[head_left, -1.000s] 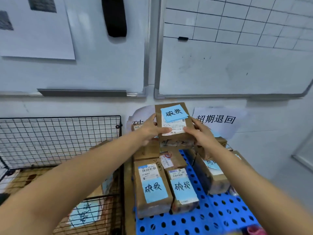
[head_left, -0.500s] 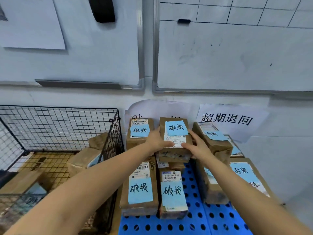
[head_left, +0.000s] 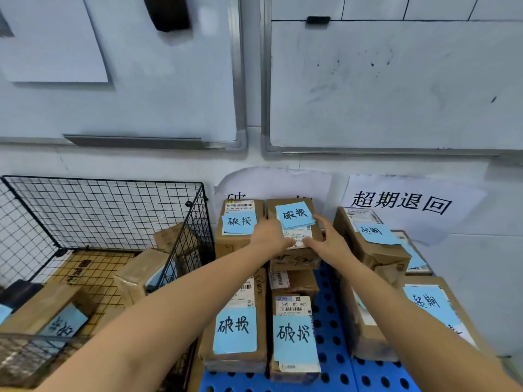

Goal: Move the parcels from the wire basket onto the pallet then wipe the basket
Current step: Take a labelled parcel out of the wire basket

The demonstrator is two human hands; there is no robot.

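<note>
Right now both hands rest on one brown parcel [head_left: 294, 236] at the back of the blue pallet [head_left: 334, 349], close to the wall. Left hand [head_left: 273, 232] lies on the parcel's top w/ fingers spread flat; right hand [head_left: 325, 240] cups its right edge, thumb across the shipping label. So the hands sit close together, pressed on the box rather than lifting it; can't tell if the grip is loosening. Parcel sits atop another box, beside a second parcel [head_left: 239, 224] on its left, both w/ blue sticky notes. More noted parcels lie in front and to the right on the pallet. Wire basket [head_left: 99, 210] stands to the left, just beside the pallet, and isn't empty: several brown parcels [head_left: 138, 275] remain inside, some tilted against the mesh. Judged step: setting a parcel down, approx mid-task. Next move likely calls for letting go, reaching left over the basket's rim and picking up another box. Wiping looks a way off; no cloth visible.
</note>
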